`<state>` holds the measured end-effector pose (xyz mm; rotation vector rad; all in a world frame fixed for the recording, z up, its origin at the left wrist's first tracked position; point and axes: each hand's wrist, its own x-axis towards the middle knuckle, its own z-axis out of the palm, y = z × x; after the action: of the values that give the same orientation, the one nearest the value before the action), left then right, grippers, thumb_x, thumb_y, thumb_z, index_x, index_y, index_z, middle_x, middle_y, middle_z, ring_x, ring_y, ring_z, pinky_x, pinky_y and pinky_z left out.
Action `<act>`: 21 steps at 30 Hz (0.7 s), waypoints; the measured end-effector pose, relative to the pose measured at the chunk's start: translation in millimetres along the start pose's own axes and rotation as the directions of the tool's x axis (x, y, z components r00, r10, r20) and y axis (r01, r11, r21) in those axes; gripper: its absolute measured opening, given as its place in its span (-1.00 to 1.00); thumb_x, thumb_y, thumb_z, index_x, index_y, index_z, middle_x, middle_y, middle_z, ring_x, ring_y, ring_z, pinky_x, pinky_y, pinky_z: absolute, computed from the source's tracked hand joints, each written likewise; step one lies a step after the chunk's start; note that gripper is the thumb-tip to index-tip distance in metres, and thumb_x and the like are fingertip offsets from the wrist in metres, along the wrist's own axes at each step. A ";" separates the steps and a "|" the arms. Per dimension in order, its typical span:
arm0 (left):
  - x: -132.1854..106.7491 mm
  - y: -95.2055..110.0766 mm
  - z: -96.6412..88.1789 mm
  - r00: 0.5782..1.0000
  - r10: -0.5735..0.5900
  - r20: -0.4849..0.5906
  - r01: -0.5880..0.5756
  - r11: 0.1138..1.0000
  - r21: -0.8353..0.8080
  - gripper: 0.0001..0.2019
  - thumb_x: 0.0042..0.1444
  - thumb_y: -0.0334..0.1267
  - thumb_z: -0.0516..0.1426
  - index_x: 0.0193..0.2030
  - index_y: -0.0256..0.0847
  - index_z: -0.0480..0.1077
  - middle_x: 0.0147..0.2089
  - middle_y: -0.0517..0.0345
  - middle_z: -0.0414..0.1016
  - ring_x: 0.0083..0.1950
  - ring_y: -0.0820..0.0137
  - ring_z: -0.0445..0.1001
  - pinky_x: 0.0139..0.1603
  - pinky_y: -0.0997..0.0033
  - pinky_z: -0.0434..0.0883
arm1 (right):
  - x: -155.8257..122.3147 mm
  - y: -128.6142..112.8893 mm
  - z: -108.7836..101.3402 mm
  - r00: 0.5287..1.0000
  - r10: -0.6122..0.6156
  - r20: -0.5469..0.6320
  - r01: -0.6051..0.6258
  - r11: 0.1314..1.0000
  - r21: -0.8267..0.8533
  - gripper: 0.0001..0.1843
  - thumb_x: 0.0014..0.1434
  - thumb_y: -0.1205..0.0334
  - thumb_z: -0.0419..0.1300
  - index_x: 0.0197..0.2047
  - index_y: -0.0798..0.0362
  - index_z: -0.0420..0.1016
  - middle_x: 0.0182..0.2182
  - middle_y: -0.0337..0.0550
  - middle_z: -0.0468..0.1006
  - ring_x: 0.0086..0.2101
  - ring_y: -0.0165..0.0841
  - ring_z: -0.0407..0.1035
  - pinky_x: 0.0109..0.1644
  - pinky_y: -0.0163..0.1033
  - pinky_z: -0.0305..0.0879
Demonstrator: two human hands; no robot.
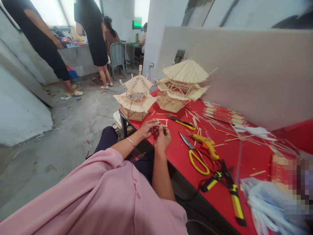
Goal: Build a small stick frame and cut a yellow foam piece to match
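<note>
My left hand (149, 128), with a bangle at the wrist, reaches over the front edge of the red table (179, 148). Its fingers are pinched on a small frame of thin wooden sticks (166, 122). Close beside it, my right hand (163, 138) has thumb and fingers closed at the same frame's near side. The fingers hide part of the frame. Just beyond stands a two-tiered pagoda model of sticks (138, 102), and a larger stick pagoda (182, 85) is behind it to the right. A yellow-and-black utility knife (183, 123) lies right of the frame.
Yellow-handled scissors (195, 156), a yellow glue gun (206, 143) and black-and-yellow cutters (231, 189) lie to the right. Bundled sticks (222, 112), loose sticks and a plastic bag (266, 202) are farther right. Several people are across the room near a chair (117, 52).
</note>
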<state>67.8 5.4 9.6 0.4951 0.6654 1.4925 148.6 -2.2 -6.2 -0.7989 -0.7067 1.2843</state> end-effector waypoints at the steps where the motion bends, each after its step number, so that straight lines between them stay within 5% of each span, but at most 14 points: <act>1: 0.8 0.1 -0.7 1.000 -0.002 0.002 0.002 1.000 -0.003 -0.64 -0.26 -0.31 0.48 -0.35 -0.35 0.47 -0.45 0.23 0.51 -0.49 0.58 0.45 -0.47 0.59 0.32 | -0.5 -0.3 0.4 1.000 -0.001 0.008 0.001 1.000 -0.003 -0.63 -0.06 -0.04 0.41 -0.33 0.09 0.54 -0.43 -0.27 0.61 -0.45 -0.50 0.44 -0.30 -0.35 0.38; 14: 3.8 2.4 -6.4 1.000 -0.027 0.014 0.027 1.000 -0.011 -0.81 -0.03 -0.32 0.39 -0.36 -0.36 0.51 -0.48 0.20 0.47 -0.49 0.56 0.41 -0.38 0.54 0.33 | -1.5 3.3 0.0 0.999 -0.037 0.038 0.039 0.997 -0.067 -0.62 -0.04 -0.06 0.40 -0.30 0.09 0.58 -0.38 -0.17 0.65 -0.41 -0.41 0.46 -0.29 -0.28 0.40; 21: 1.9 2.6 -5.4 0.999 -0.026 0.037 0.027 1.000 -0.016 -0.81 -0.06 -0.36 0.40 -0.35 -0.36 0.50 -0.46 0.20 0.50 -0.48 0.56 0.45 -0.42 0.57 0.33 | -2.6 3.3 2.0 0.997 -0.073 0.006 0.074 0.994 -0.085 -0.62 -0.02 -0.11 0.38 -0.40 0.06 0.54 -0.44 -0.18 0.63 -0.44 -0.39 0.45 -0.34 -0.27 0.39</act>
<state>62.2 6.9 7.1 0.4981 0.6286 1.4598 144.8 -4.2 -7.9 -0.8327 -0.7907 1.1957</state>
